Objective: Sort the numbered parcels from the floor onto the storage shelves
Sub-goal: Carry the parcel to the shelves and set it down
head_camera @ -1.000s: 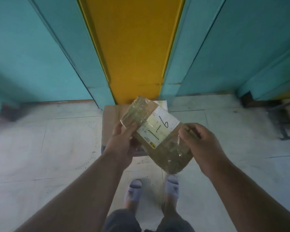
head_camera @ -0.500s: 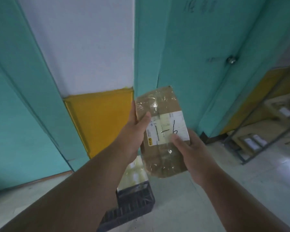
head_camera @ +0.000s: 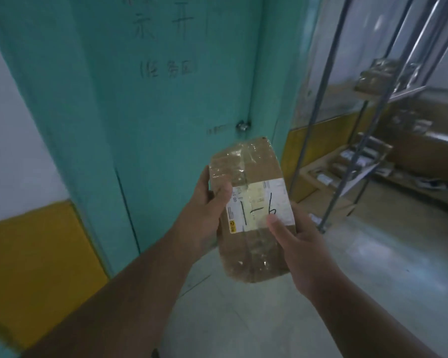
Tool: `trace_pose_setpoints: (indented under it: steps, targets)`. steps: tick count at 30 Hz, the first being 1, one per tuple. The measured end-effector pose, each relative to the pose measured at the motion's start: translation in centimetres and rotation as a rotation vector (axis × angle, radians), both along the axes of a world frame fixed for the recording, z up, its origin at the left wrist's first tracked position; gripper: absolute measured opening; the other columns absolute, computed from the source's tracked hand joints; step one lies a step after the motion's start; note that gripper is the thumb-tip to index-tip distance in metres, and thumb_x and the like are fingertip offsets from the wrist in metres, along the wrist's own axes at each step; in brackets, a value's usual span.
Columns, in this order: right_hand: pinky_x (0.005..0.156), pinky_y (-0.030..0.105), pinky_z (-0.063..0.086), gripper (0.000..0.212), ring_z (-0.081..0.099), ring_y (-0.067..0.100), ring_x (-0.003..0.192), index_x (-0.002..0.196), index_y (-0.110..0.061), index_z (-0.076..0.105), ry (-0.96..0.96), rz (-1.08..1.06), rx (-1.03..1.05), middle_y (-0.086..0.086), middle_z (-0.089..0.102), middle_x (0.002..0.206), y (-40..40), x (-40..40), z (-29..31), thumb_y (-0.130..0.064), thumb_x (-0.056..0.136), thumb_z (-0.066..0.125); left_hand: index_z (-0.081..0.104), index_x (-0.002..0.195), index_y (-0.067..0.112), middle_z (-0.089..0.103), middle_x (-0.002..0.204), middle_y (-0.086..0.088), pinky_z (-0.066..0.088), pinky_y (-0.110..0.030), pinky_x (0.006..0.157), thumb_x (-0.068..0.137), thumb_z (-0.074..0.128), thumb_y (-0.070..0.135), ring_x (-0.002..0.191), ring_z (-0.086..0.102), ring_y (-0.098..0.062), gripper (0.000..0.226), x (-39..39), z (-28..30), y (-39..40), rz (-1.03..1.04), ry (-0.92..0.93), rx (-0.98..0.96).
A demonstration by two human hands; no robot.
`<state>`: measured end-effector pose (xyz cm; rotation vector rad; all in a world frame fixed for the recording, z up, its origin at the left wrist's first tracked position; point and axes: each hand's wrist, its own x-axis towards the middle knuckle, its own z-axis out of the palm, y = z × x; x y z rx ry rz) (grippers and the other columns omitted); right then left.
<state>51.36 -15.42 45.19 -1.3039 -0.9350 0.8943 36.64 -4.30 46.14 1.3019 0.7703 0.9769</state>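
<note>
Parcel (head_camera: pixel 251 210) is off the floor, held at chest height in front of the teal door (head_camera: pixel 166 112), label (head_camera: pixel 260 205) facing the camera and reading "1-6" by hand. Left hand (head_camera: pixel 204 210) grasps its left edge, thumb on the top face and fingers behind. Right hand (head_camera: pixel 299 244) grasps the lower right edge, thumb tip on the label just beside the "6".

Change: a second ago the parcel was tilted above the floor, with the feet and a flat box below it. Half a second ago the view had lifted and a black crate showed under the hands. Now the parcel sits nearly square to the camera, floor items are out of frame, and the shelf rack (head_camera: pixel 347 151) has come in at right. Grip on both sides is unchanged.

Reading: pick-up done, label being checked while turning toward the shelves. Placing not yet started; rack stands well apart from the parcel, to the right.

Hard to see:
- Rack is blurred and cut off by the right edge. Parcels (head_camera: pixel 378 73) on it show as brown lumps, with no numbers or shelf marks legible, so the slot for 1-6 cannot be told.
- Fingers behind the parcel are hidden.
- Small print on the label is unreadable.
- Faint writing on the door is only partly legible.
- Remaining floor parcels are not in view.
</note>
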Motion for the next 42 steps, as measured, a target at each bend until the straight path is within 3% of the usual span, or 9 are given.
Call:
trace_pose_setpoints:
  steps: [6,12,15,19,24,29,33,36,42]
  targets:
    - [0.067,0.037,0.061,0.029,0.074,0.018,0.093,0.127,-0.025,0.056,0.033,-0.079,0.008,-0.001,0.074,0.107,0.5,10.2,1.1,-0.021,0.098,0.057,0.042,0.144,0.044,0.076,0.107,0.009,0.053,-0.041,0.098,0.099,0.055,0.038,0.101,0.072,-0.011,0.048,10.4,-1.3,-0.1,-0.080,-0.013,-0.034]
    - [0.075,0.048,0.061,0.029,0.072,0.022,0.099,0.126,-0.031,0.058,0.111,-0.199,0.001,-0.002,0.073,0.112,4.8,17.6,-0.7,-0.029,0.097,0.059,0.033,0.148,0.046,0.064,0.133,0.016,0.050,-0.046,0.104,0.091,0.068,0.025,0.121,0.063,-0.010,0.071,18.3,-4.3,3.3,-0.331,0.063,-0.011]
    - [0.076,0.050,0.061,0.027,0.072,0.021,0.098,0.124,-0.036,0.055,0.038,-0.270,-0.044,-0.005,0.073,0.110,7.0,22.5,-1.1,-0.035,0.097,0.058,0.041,0.142,0.047,0.068,0.127,0.013,0.057,-0.045,0.093,0.093,0.066,0.010,0.116,0.066,-0.020,0.066,23.5,-5.2,6.7,-0.438,0.059,-0.081]
    - [0.072,0.051,0.061,0.020,0.074,0.019,0.089,0.118,-0.034,0.055,0.017,-0.418,-0.131,-0.005,0.074,0.103,7.1,30.0,-0.5,-0.036,0.097,0.058,0.042,0.141,0.048,0.068,0.126,0.007,0.060,-0.039,0.082,0.072,0.084,0.025,0.106,0.069,-0.016,0.084,31.7,-5.1,9.2,-0.676,0.105,-0.071]
    - [0.076,0.041,0.062,0.031,0.072,0.016,0.093,0.124,-0.028,0.047,-0.028,-0.523,-0.180,-0.003,0.068,0.110,4.6,38.6,0.4,-0.039,0.097,0.056,0.045,0.124,0.071,0.060,0.136,0.017,0.051,-0.051,0.102,0.067,0.083,0.052,0.129,0.057,-0.020,0.071,42.7,-6.4,9.4,-0.772,0.230,-0.005]
    - [0.074,0.049,0.061,0.030,0.073,0.027,0.088,0.124,-0.031,0.050,-0.007,-0.723,-0.125,0.008,0.071,0.105,2.0,50.6,1.3,-0.040,0.097,0.058,0.048,0.136,0.050,0.066,0.132,0.008,0.049,-0.051,0.105,0.090,0.070,0.023,0.124,0.061,-0.019,0.057,53.1,-7.8,6.2,-0.985,0.224,-0.069]
    - [0.062,0.039,0.060,0.021,0.074,0.022,0.080,0.119,-0.036,0.053,-0.045,-0.757,-0.083,0.006,0.071,0.103,0.5,60.0,0.9,-0.032,0.099,0.057,0.043,0.139,0.056,0.067,0.128,0.015,0.050,-0.051,0.103,0.088,0.065,0.049,0.119,0.064,-0.017,0.056,61.8,-8.5,3.4,-0.955,0.246,-0.051]
    - [0.068,0.049,0.062,0.015,0.074,0.027,0.083,0.113,-0.037,0.055,-0.048,-0.748,-0.128,0.008,0.071,0.101,0.3,65.9,0.5,-0.035,0.099,0.057,0.042,0.136,0.061,0.067,0.126,0.018,0.048,-0.050,0.104,0.076,0.062,0.062,0.119,0.064,-0.016,0.063,67.2,-8.5,2.8,-0.927,0.284,-0.011]
    - [0.056,0.033,0.056,0.013,0.074,0.019,0.067,0.111,-0.031,0.058,0.000,-0.676,-0.114,-0.002,0.073,0.080,3.8,76.2,0.1,-0.032,0.098,0.058,0.040,0.131,0.067,0.067,0.117,0.032,0.052,-0.038,0.099,0.096,0.056,0.045,0.109,0.066,0.001,0.044,75.8,-8.2,5.1,-0.814,0.333,0.003]
